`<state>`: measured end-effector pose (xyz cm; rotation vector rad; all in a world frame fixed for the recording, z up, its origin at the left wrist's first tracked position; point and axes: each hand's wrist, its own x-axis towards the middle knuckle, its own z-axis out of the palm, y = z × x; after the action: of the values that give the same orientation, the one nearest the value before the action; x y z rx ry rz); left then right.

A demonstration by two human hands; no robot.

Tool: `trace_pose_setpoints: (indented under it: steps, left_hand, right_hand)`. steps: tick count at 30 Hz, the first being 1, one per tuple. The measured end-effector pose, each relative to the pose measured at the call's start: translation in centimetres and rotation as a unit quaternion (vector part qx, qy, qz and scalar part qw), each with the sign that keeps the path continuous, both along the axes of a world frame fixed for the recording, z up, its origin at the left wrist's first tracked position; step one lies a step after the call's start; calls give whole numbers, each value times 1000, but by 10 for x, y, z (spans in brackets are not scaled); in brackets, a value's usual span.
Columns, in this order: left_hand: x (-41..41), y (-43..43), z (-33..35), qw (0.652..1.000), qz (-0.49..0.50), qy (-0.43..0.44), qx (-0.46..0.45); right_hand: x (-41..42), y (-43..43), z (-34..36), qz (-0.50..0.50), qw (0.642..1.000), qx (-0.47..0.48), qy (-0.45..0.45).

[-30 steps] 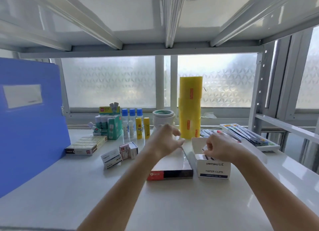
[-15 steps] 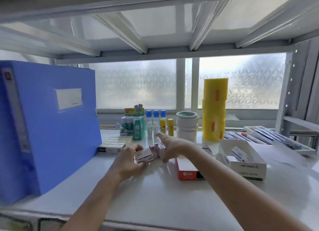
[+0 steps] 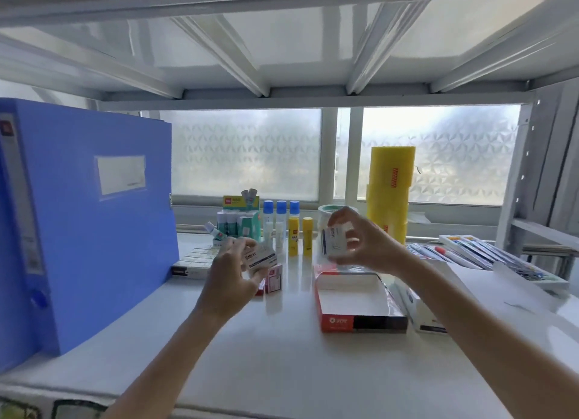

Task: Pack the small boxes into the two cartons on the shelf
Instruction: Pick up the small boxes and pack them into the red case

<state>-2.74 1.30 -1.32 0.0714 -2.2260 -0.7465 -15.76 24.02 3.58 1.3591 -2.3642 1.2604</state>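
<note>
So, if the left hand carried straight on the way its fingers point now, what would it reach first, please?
Probably the small red and white boxes standing on the shelf just beyond the left hand, which holds a small white box. Past those stand the yellow glue sticks. Depth is hard to judge from this single view.

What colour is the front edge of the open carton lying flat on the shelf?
The open carton has a red and black front edge with a white inside, seen in the head view.

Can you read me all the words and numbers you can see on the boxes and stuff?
None reads clearly.
Small white box in the left hand: dark characters, too blurred.
Small white box in the right hand: print too blurred.
Red-and-black carton: white logo, letters too small.
Blue file box: label unreadable.
Green display box: unreadable.
</note>
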Motion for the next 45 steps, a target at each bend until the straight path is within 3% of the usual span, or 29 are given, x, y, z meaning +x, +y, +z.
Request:
trace_pose_setpoints:
  steps: [4, 7, 12, 18, 27, 30, 32, 33, 35, 37, 39, 42, 45]
  left_hand:
    - [-21, 65, 20, 987, -157, -24, -15]
    - [-52, 121, 25, 972, -228, -36, -32]
    - [-103, 179, 14, 967, -243, -73, -11]
    - [-110, 188, -2, 975, -203, -73, -59]
    - [-93, 189, 7, 948, -272, -165, -25]
    - [-86, 176, 23, 971, -203, -127, 6]
    - [-81, 140, 37, 996, -40, -79, -26]
    - [-78, 118, 41, 989, 62, -116, -62]
    - [-69, 72, 40, 939, 184, -281, -73]
    - [-63, 42, 34, 896, 185, -400, -60]
    - [-58, 28, 33, 875, 163, -450, -77]
    - [-47, 16, 30, 870, 113, -457, -146]
    - [-43, -2, 17, 887, 53, -443, -117]
  right_hand:
    - [-3, 80, 9, -39, 994, -46, -91]
    - [-12, 132, 0, -131, 985, -68, -90]
    - [-20, 164, -9, -162, 983, -34, -84]
    - [-23, 164, -14, -162, 980, 88, -76]
    - [-29, 163, -17, -168, 981, 74, -67]
    - [-21, 145, -18, -186, 982, 13, 3]
    - [-11, 120, -19, -204, 974, -65, 71]
    - [-3, 104, -18, -203, 970, -90, 97]
    - [11, 63, -15, -157, 978, -82, 110]
    - [22, 15, -15, -63, 995, -3, 72]
    - [24, -33, -19, 2, 995, 96, 15]
    - [22, -82, -31, 12, 985, 169, -21]
    - [25, -99, -44, -9, 988, 155, 17]
